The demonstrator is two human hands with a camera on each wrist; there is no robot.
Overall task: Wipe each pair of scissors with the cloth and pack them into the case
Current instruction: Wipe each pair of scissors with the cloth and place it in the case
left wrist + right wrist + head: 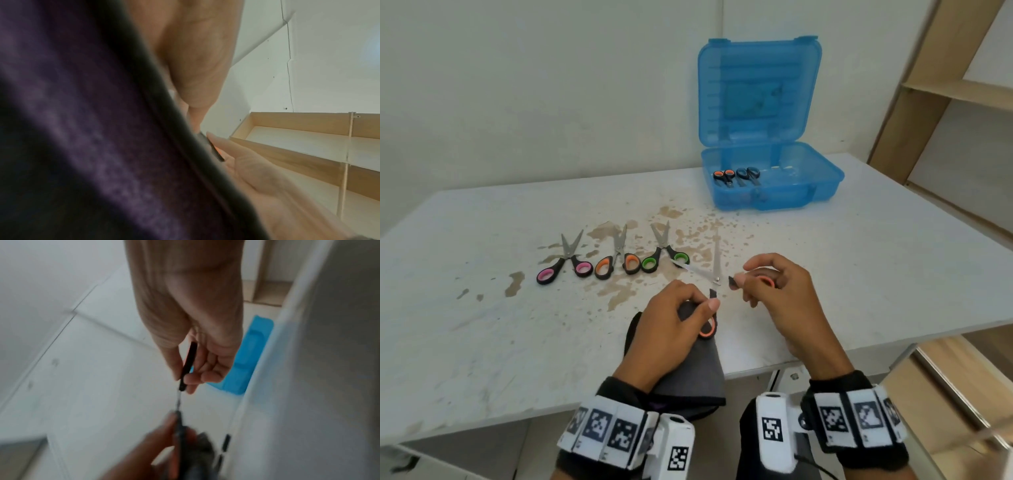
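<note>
Only the head view shows the table [482, 325]: the left hand [671, 329] grips one handle of the open scissors [717, 274] plus the cloth [688, 377], while the right hand [780, 298] pinches the other handle. The left wrist view is mostly cloth [82, 129]. The open blue case [774, 192] holds 2 pairs [738, 175]; 3 pairs [616, 260] lie on the table.

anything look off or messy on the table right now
Yes: the table has brown patches and specks across its middle, under and around the three loose scissors, like stains or worn coating; I cannot tell which. The scissors themselves lie in a neat row, and two more sit in the open case.
</note>
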